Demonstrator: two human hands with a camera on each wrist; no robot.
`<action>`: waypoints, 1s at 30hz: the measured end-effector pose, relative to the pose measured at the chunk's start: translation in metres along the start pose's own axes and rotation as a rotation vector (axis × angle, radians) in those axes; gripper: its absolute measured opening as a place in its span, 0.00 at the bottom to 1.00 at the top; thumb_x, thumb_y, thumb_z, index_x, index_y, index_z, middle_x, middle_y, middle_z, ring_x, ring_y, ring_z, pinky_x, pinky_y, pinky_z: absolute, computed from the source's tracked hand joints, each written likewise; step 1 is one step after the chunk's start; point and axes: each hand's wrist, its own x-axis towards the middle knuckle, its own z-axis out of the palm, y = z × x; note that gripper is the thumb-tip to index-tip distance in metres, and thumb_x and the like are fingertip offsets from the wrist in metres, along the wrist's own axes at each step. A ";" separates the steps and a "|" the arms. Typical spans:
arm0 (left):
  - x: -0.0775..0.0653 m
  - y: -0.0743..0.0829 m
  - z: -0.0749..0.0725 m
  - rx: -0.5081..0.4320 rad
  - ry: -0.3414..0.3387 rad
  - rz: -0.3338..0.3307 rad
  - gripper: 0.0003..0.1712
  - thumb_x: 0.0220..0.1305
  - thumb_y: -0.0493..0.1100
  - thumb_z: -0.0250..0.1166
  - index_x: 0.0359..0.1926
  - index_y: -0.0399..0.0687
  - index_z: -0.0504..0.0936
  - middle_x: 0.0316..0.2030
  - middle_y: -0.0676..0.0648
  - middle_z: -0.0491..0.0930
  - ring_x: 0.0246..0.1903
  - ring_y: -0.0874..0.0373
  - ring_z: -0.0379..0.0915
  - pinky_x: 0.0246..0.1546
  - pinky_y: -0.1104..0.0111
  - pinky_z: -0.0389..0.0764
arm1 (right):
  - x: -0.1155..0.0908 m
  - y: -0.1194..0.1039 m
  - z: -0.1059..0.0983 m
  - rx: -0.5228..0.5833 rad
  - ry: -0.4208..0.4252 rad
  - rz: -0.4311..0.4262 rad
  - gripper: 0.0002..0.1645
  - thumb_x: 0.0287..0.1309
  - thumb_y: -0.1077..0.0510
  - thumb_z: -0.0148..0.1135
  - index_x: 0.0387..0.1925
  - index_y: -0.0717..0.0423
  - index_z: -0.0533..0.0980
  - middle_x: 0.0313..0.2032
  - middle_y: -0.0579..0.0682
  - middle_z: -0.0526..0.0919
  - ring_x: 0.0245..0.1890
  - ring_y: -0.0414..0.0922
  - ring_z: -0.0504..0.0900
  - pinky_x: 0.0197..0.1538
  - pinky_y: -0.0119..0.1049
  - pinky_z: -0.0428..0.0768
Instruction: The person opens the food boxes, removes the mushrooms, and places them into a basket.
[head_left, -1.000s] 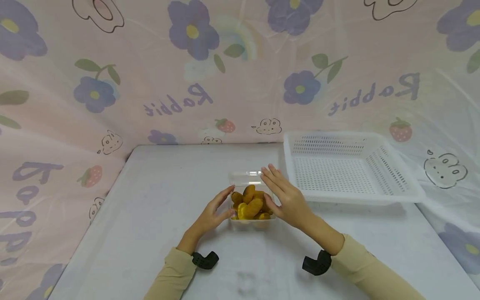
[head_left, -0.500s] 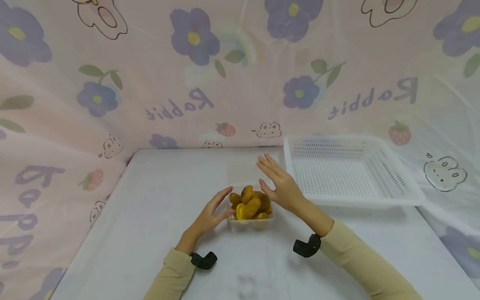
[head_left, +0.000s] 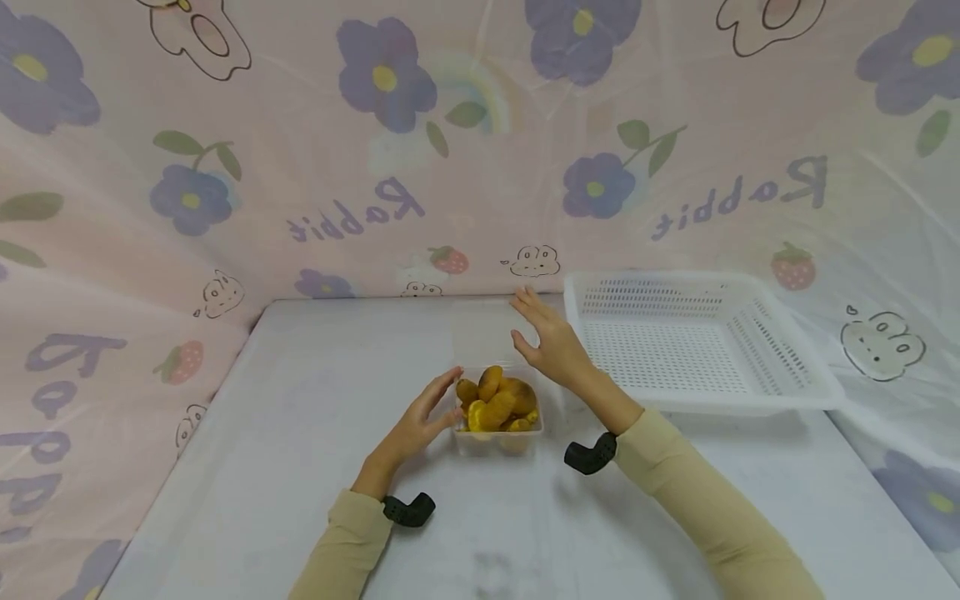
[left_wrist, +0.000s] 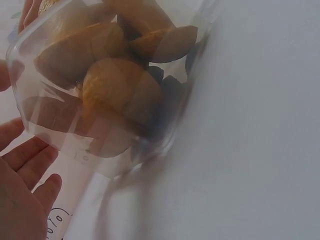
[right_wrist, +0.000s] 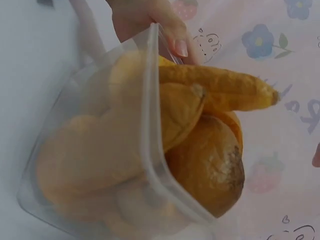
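Note:
A clear plastic box [head_left: 495,444], piled with several yellow-brown oblong pieces [head_left: 498,408], stands on the white table. In the right wrist view some pieces [right_wrist: 205,165] rise above the box's rim and have dark patches; their exact kind I cannot tell. My left hand [head_left: 417,421] rests at the box's left side, fingers spread and fingertips against the wall; the left wrist view shows these fingers [left_wrist: 35,160] close along the box. Behind the box lies its clear, faint lid flap [head_left: 480,340]. My right hand [head_left: 553,346], fingers extended, is beside the flap's right edge and holds nothing.
A white perforated plastic basket [head_left: 795,367] sits at the back right, close to my right hand. A patterned cloth [head_left: 480,167] hangs behind the table [head_left: 315,367]. Each wrist carries a black camera mount [head_left: 408,509].
My right hand has moved from the box's right rim toward the back of the table. The clear lid flap, raised and glinting earlier, now lies flatter behind the box. My left hand stays nearly still.

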 end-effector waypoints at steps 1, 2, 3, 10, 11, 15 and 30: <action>0.001 0.000 0.000 -0.006 -0.003 -0.002 0.36 0.69 0.38 0.56 0.74 0.44 0.53 0.73 0.35 0.55 0.75 0.39 0.47 0.74 0.41 0.50 | 0.002 0.001 0.001 -0.002 -0.009 0.014 0.29 0.60 0.62 0.61 0.62 0.67 0.70 0.67 0.63 0.68 0.71 0.59 0.63 0.70 0.53 0.70; 0.001 -0.001 -0.001 -0.012 -0.006 -0.003 0.36 0.70 0.38 0.56 0.74 0.43 0.52 0.73 0.35 0.54 0.75 0.39 0.47 0.74 0.41 0.50 | 0.004 0.002 0.001 -0.002 -0.017 0.028 0.29 0.60 0.62 0.60 0.62 0.67 0.70 0.68 0.64 0.68 0.72 0.59 0.63 0.70 0.53 0.70; 0.002 -0.002 -0.001 -0.018 -0.007 -0.005 0.36 0.70 0.38 0.56 0.74 0.43 0.52 0.74 0.35 0.54 0.75 0.39 0.46 0.74 0.41 0.50 | 0.006 0.002 0.002 -0.009 -0.026 0.039 0.29 0.60 0.61 0.60 0.62 0.67 0.70 0.68 0.64 0.67 0.72 0.59 0.63 0.70 0.53 0.70; 0.008 -0.002 -0.001 -0.037 -0.003 -0.009 0.36 0.69 0.36 0.55 0.74 0.39 0.52 0.73 0.33 0.54 0.75 0.39 0.47 0.75 0.42 0.49 | 0.016 0.007 0.004 -0.046 -0.114 0.130 0.31 0.62 0.59 0.60 0.64 0.67 0.67 0.69 0.64 0.64 0.73 0.60 0.60 0.74 0.52 0.65; 0.008 -0.002 -0.001 -0.039 -0.004 -0.011 0.36 0.69 0.36 0.55 0.74 0.40 0.53 0.73 0.33 0.54 0.75 0.39 0.47 0.75 0.42 0.49 | 0.017 0.008 0.004 -0.050 -0.134 0.144 0.32 0.62 0.58 0.59 0.65 0.68 0.65 0.70 0.64 0.63 0.73 0.60 0.59 0.74 0.53 0.64; 0.009 -0.004 -0.001 -0.049 -0.004 -0.006 0.35 0.69 0.35 0.55 0.74 0.41 0.53 0.73 0.32 0.54 0.75 0.39 0.47 0.75 0.42 0.49 | 0.020 0.011 0.005 -0.055 -0.221 0.199 0.36 0.65 0.55 0.58 0.68 0.67 0.60 0.72 0.64 0.58 0.75 0.59 0.53 0.76 0.53 0.60; 0.011 -0.004 -0.003 -0.057 -0.009 0.018 0.35 0.67 0.31 0.56 0.73 0.37 0.55 0.72 0.32 0.56 0.73 0.37 0.51 0.74 0.41 0.51 | 0.025 0.022 0.004 -0.016 -0.363 0.238 0.40 0.67 0.51 0.55 0.72 0.66 0.54 0.75 0.63 0.50 0.77 0.58 0.46 0.78 0.56 0.54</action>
